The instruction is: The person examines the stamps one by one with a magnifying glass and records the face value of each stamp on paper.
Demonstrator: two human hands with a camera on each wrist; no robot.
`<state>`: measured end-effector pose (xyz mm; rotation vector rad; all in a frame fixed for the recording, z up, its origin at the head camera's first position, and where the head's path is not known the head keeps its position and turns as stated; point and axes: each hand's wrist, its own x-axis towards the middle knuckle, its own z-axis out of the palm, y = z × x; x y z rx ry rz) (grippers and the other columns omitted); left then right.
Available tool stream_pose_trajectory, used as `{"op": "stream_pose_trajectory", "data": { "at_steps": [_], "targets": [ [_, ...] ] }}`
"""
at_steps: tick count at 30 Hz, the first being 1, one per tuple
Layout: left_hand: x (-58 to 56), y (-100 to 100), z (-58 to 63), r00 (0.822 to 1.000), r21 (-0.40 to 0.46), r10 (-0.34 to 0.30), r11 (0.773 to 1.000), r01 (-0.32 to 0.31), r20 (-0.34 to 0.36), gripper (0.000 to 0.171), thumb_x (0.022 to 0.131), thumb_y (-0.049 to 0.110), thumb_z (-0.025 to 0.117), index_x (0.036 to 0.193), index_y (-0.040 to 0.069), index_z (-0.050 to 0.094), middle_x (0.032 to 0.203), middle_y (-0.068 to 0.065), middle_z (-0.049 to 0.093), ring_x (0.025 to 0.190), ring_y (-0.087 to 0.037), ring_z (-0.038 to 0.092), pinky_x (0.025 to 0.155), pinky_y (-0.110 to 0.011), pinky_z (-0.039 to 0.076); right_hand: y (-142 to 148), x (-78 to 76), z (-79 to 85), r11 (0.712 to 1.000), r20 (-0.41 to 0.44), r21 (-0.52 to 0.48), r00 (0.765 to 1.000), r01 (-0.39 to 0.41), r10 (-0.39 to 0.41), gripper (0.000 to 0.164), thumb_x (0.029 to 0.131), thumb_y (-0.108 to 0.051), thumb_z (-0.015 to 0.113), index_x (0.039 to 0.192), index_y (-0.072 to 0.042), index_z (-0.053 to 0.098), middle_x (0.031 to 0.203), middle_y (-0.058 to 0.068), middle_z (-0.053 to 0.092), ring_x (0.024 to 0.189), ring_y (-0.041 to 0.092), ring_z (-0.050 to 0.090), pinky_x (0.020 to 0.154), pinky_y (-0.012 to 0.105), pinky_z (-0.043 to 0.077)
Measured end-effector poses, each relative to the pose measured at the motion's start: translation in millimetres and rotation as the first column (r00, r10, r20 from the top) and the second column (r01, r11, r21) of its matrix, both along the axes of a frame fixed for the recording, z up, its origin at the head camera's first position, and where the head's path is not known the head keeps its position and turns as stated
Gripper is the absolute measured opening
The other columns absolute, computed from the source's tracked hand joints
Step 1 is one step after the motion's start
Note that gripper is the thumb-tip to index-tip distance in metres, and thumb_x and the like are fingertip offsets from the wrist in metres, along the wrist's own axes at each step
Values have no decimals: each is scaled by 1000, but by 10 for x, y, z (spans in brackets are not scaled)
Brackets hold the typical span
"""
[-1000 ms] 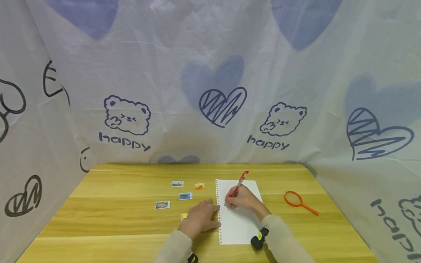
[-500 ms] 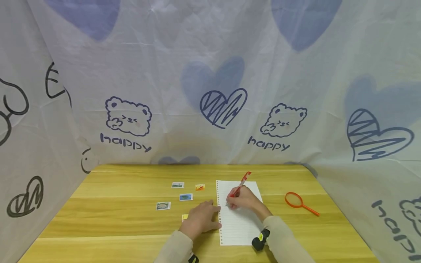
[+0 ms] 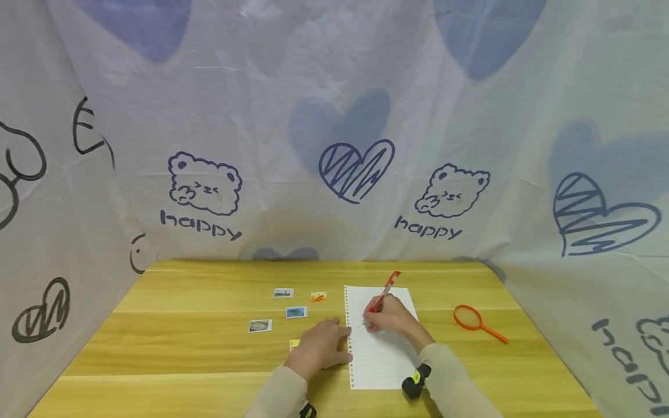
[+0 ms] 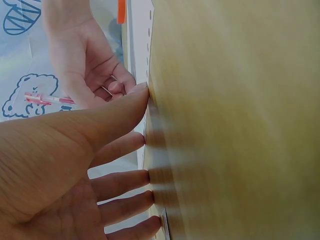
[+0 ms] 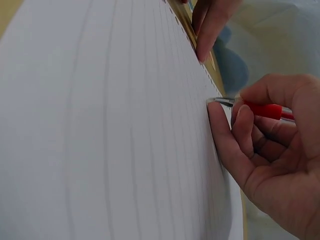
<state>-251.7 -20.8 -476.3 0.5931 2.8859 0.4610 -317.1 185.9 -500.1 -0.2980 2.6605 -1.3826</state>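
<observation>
The right hand [image 3: 389, 313] grasps a red pen [image 3: 391, 283] between curled fingers and thumb, barrel tilted towards the upper right of the frame. The pen works on a lined paper sheet [image 3: 380, 368], which lies flat on the tabletop [image 3: 172, 348], right of the lower centre of the frame. The left hand [image 3: 323, 343] grasps nothing: its fingers are extended and spread, with the index finger and thumb on the sheet's punched left margin.

The step in hand appears to be writing near the left margin, in the sheet's upper half. The tip [image 5: 220, 100] is at the paper surface; firm contact cannot be confirmed, and any written marks are too faint to read.

The next move probably calls for light, steady tip pressure and travel along the ruled line, with the left hand bracing the margin against slip.

Four small picture cards, including a blue card [image 3: 296, 312], lie left of the sheet; a yellow card [image 3: 295, 343] is partly hidden by the left hand. An orange magnifying glass [image 3: 481, 327] lies at the lower right, apart from the sheet.
</observation>
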Motion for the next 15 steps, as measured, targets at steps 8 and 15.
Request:
{"op": "stream_pose_trajectory", "data": {
  "at_steps": [8,15],
  "targets": [
    [17,-8,37,1000,3,-3,1000,3,-3,59,86,40,83,138,18,66,155,-15,53,141,-37,54,107,-62,51,9,16,23,1000,5,4,1000,-13,13,8,89,-8,70,86,0,71,71,4,72,63,8,66,58,21,54],
    [23,9,19,1000,6,4,1000,-4,8,59,86,40,82,139,18,66,155,-15,53,142,-36,53,109,-62,49,27,9,-8,1000,7,10,1000,-28,27,9,88,-9,71,87,0,72,71,3,72,63,8,65,59,21,54]
  ]
}}
